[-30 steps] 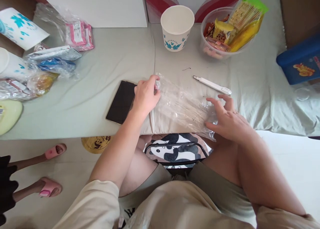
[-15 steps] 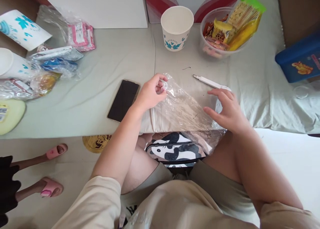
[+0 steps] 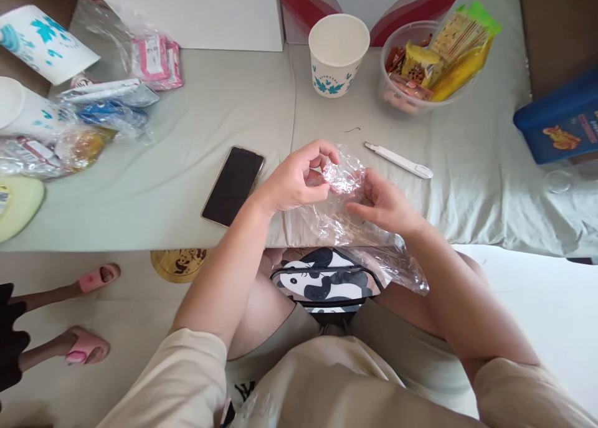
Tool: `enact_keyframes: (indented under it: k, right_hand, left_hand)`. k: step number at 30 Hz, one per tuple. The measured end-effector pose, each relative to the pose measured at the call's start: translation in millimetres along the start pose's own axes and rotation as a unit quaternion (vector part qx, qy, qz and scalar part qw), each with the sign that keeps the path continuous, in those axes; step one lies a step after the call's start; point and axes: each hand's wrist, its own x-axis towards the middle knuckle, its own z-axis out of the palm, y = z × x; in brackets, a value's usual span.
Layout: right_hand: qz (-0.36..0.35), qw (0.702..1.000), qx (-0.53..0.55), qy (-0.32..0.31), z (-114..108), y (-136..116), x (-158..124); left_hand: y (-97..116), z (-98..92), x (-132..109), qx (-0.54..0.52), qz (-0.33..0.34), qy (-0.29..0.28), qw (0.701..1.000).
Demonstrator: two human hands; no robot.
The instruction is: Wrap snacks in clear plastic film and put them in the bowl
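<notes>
A crumpled clear plastic bag (image 3: 346, 219) lies between my hands and trails over the edge of the cloth-covered surface. My left hand (image 3: 303, 175) is closed on a bunched part of it, fingers curled around the film. On the other side of that bunch, my right hand (image 3: 385, 200) pinches the plastic between thumb and fingers. Just beyond my right hand rests a white utility knife (image 3: 399, 160). A dark smartphone (image 3: 232, 185) lies face up left of my left hand.
A paper cup (image 3: 339, 57) and a clear bowl of snacks (image 3: 427, 73) stand at the back. Packaged snacks (image 3: 112, 113) and tipped paper cups (image 3: 47, 45) crowd the left. A blue container (image 3: 560, 119) is at right. Another person's slippered feet (image 3: 91, 344) show lower left.
My right hand has moved left and in toward my left hand, closing on the plastic. My left hand has shifted slightly right. The bag is more bunched up, and the knife is fully uncovered.
</notes>
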Motion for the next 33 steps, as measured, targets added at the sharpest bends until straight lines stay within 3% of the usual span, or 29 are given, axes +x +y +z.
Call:
enact_keyframes:
  k: [3, 7, 9, 14, 16, 19, 21, 24, 28, 33]
  right_hand:
    - [0.008, 0.999, 0.025, -0.02, -3, -6, -2]
    - [-0.01, 0.995, 0.051, 0.09, -1, -9, -5]
    - [-0.011, 0.987, 0.07, 0.146, 1, -7, -5]
    - [-0.021, 0.963, 0.098, 0.252, 4, 0, -1]
    - [-0.026, 0.957, 0.09, 0.274, 4, 1, -1]
    - [-0.033, 0.953, 0.079, 0.29, 2, 1, -2]
    - [-0.057, 0.949, 0.095, 0.294, 0, 3, -3]
    - [-0.08, 0.956, 0.139, 0.244, -2, 9, -3]
    - [-0.034, 0.976, 0.131, 0.173, -1, 16, -2]
    - [-0.012, 0.971, 0.176, 0.162, 4, 11, -3]
  left_hand:
    - [-8, -4.4, 1, -0.048, 0.017, 0.031, 0.998]
    - [-18, -10.3, 6, -0.122, 0.014, 0.146, 0.982]
    - [-20, -7.9, 7, -0.18, -0.02, 0.171, 0.969]
    - [-19, 23.9, 7, -0.307, -0.185, 0.058, 0.932]
    - [-20, 38.5, 8, -0.283, -0.22, 0.038, 0.933]
    - [-22, 49.4, 13, -0.204, -0.243, 0.058, 0.947]
    - [-23, 48.5, 16, -0.168, -0.23, 0.074, 0.956]
    - [-21, 40.4, 17, -0.146, -0.171, 0.095, 0.97]
    - [-20, 29.7, 14, -0.145, -0.115, 0.125, 0.975]
    - [-23, 26.5, 10, -0.131, -0.126, 0.075, 0.98]
